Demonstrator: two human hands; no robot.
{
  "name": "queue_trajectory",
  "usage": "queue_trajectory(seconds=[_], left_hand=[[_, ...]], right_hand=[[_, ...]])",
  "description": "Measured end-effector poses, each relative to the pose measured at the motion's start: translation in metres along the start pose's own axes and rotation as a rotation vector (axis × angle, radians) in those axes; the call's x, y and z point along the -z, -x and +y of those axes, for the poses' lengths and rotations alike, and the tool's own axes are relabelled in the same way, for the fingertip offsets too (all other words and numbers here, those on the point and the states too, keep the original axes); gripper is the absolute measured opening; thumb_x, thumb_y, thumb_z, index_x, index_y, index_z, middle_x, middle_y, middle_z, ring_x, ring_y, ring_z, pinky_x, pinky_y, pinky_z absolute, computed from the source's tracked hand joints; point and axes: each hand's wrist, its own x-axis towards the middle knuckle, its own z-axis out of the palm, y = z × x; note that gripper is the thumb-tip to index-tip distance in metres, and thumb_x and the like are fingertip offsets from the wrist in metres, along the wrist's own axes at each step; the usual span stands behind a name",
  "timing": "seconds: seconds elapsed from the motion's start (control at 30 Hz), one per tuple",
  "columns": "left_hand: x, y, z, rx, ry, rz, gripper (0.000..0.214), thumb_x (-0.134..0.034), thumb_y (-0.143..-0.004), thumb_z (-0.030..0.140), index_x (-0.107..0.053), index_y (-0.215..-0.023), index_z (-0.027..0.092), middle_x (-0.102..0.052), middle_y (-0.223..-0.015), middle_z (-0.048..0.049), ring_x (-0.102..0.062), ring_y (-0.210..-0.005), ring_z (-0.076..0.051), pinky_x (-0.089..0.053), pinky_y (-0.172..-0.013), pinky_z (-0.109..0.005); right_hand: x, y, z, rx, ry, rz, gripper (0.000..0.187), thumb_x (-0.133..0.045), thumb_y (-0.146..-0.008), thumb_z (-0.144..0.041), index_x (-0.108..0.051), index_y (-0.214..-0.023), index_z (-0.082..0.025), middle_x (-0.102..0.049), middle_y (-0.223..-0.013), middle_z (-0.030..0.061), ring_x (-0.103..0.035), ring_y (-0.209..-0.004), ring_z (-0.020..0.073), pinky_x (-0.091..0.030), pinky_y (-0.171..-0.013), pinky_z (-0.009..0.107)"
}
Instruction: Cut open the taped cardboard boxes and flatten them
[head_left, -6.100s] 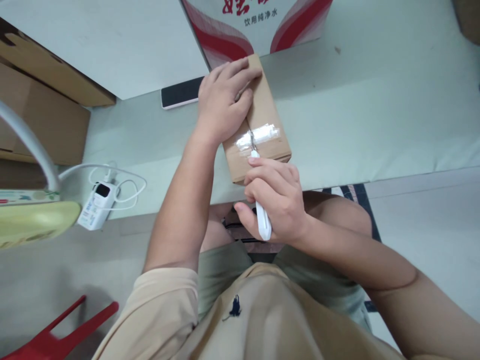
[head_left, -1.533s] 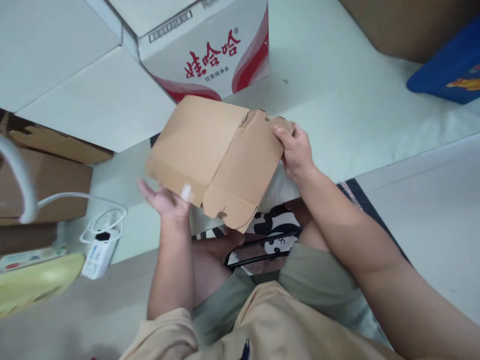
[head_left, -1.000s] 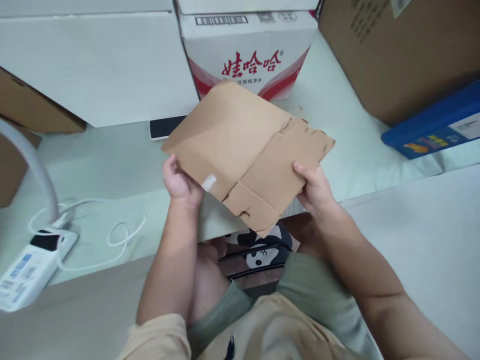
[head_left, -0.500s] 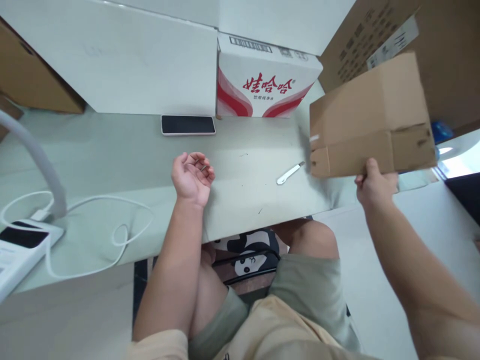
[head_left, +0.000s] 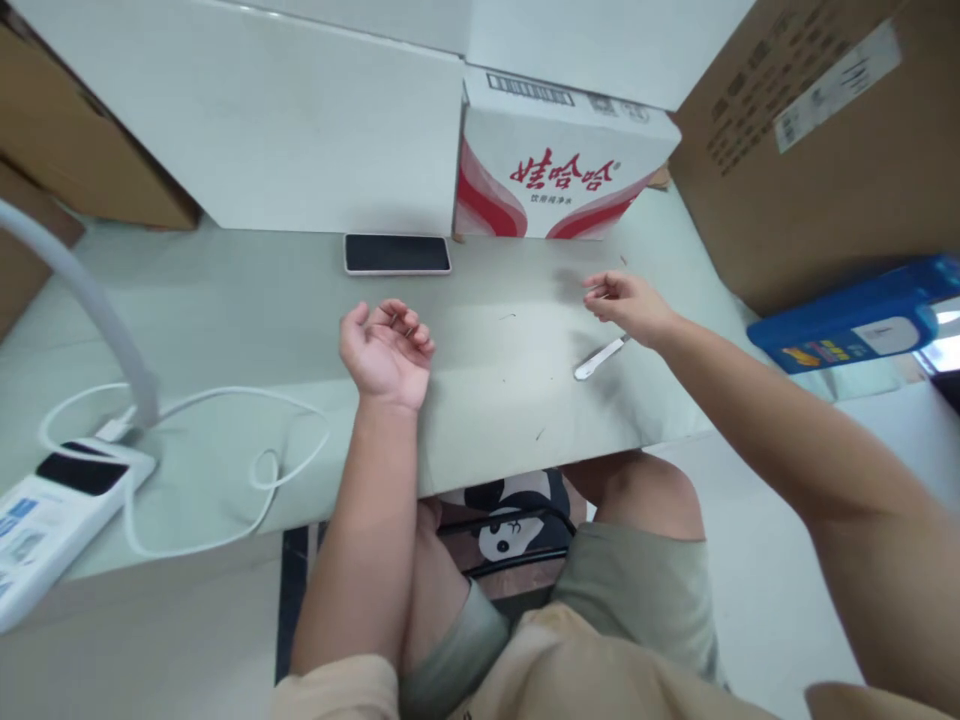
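My left hand (head_left: 386, 350) rests palm up on the pale green table (head_left: 495, 400), its fingers curled in over the palm; what they hold, if anything, is too small to name. My right hand (head_left: 631, 306) hovers low over the table to the right, fingertips pinched together and pointing left, with nothing visible between them. A small white cutter (head_left: 600, 357) lies on the table just under and in front of that hand, apart from the fingertips.
A phone (head_left: 397, 253) lies face up behind my left hand. A red-and-white carton (head_left: 562, 170) and a white box (head_left: 262, 110) stand at the back. At the right are a big brown carton (head_left: 817, 130) and a blue box (head_left: 847, 325). A white charger (head_left: 45, 510) with cable (head_left: 225, 450) lies left.
The brown cardboard box my right hand held up at the right is gone from view. That hand has come back down to the table by the cutter. My left hand has stayed put.
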Motion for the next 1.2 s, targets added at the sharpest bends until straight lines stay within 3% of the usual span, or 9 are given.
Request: queue_trajectory(seconds=[0.23, 0.53, 0.63, 0.77, 0.8, 0.87, 0.97, 1.03, 1.2], left_hand=[[0.028, 0.014, 0.038, -0.061, 0.258, 0.011, 0.046, -0.035, -0.099, 0.045, -0.054, -0.068, 0.018, -0.041, -0.057, 0.0039, -0.042, -0.042, -0.008, -0.032, -0.043, -0.021], [0.07, 0.022, 0.084, -0.136, 0.597, 0.089, 0.035, -0.039, -0.098, 0.037, -0.047, -0.069, 0.018, -0.034, -0.055, 0.0061, -0.035, -0.042, -0.006, -0.027, -0.043, -0.019], [0.075, 0.02, 0.09, -0.139, 0.63, 0.091, 0.033, -0.04, -0.097, 0.036, -0.047, -0.069, 0.019, -0.033, -0.056, 0.0057, -0.034, -0.043, -0.007, -0.027, -0.043, -0.019], [0.08, 0.017, 0.097, -0.138, 0.629, 0.101, 0.035, -0.037, -0.098, 0.036, -0.046, -0.069, 0.02, -0.031, -0.059, 0.0049, -0.033, -0.044, -0.008, -0.026, -0.044, -0.02], [0.081, 0.017, 0.098, -0.141, 0.628, 0.107, 0.035, -0.036, -0.098, 0.036, -0.046, -0.069, 0.02, -0.03, -0.059, 0.0047, -0.032, -0.044, -0.008, -0.026, -0.044, -0.02], [0.084, 0.016, 0.102, -0.152, 0.626, 0.118, 0.035, -0.035, -0.099, 0.035, -0.045, -0.068, 0.02, -0.03, -0.06, 0.0043, -0.031, -0.045, -0.008, -0.026, -0.044, -0.021], [0.086, 0.016, 0.105, -0.159, 0.636, 0.131, 0.035, -0.035, -0.099, 0.034, -0.044, -0.068, 0.02, -0.03, -0.06, 0.0041, -0.03, -0.045, -0.008, -0.025, -0.044, -0.021], [0.087, 0.016, 0.106, -0.153, 0.661, 0.138, 0.036, -0.034, -0.099, 0.035, -0.045, -0.068, 0.019, -0.03, -0.06, 0.0042, -0.03, -0.045, -0.008, -0.025, -0.044, -0.021], [0.086, 0.016, 0.104, -0.147, 0.693, 0.121, 0.04, -0.032, -0.1, 0.038, -0.045, -0.068, 0.019, -0.03, -0.061, 0.004, -0.03, -0.045, -0.007, -0.025, -0.044, -0.021]], right_hand=[[-0.073, 0.009, -0.06, 0.233, 0.251, -0.142, 0.038, -0.057, -0.062, -0.004, -0.069, -0.096, -0.018, -0.065, -0.087, 0.0007, -0.05, -0.065, 0.0106, -0.039, -0.059, 0.026], [-0.238, 0.014, -0.194, 0.683, 0.392, -0.411, 0.036, -0.056, -0.069, -0.001, -0.067, -0.098, -0.02, -0.067, -0.075, -0.0025, -0.06, -0.071, 0.0134, -0.05, -0.077, 0.027], [-0.292, 0.011, -0.245, 0.755, 0.398, -0.406, 0.049, -0.06, -0.075, 0.0, -0.061, -0.119, -0.022, -0.063, -0.065, -0.0082, -0.06, -0.065, 0.0111, -0.056, -0.083, 0.027], [-0.348, -0.005, -0.308, 0.736, 0.426, -0.34, 0.074, -0.055, -0.086, -0.006, -0.027, -0.153, -0.02, -0.064, -0.075, -0.0122, -0.063, -0.061, 0.0049, -0.064, -0.083, 0.036], [-0.358, -0.01, -0.32, 0.725, 0.441, -0.3, 0.074, -0.051, -0.087, -0.006, -0.02, -0.153, -0.017, -0.065, -0.085, -0.0099, -0.067, -0.064, 0.0049, -0.064, -0.08, 0.038], [-0.373, -0.021, -0.34, 0.705, 0.491, -0.222, 0.058, -0.045, -0.087, -0.003, -0.025, -0.142, -0.01, -0.065, -0.105, -0.0011, -0.075, -0.08, 0.0109, -0.064, -0.074, 0.041], [-0.382, -0.031, -0.354, 0.726, 0.588, -0.172, 0.023, -0.049, -0.084, -0.002, -0.035, -0.096, -0.016, -0.06, -0.122, 0.0109, -0.071, -0.116, 0.0286, -0.061, -0.081, 0.047], [-0.382, -0.031, -0.356, 0.752, 0.643, -0.174, 0.036, -0.056, -0.08, 0.0, -0.028, -0.082, -0.022, -0.059, -0.118, 0.0104, -0.063, -0.13, 0.0339, -0.055, -0.092, 0.05], [-0.379, -0.018, -0.351, 0.868, 0.69, -0.169, 0.034, -0.054, -0.086, -0.006, -0.027, -0.074, -0.023, -0.058, -0.107, 0.0042, -0.057, -0.138, 0.0282, -0.041, -0.114, 0.051]])
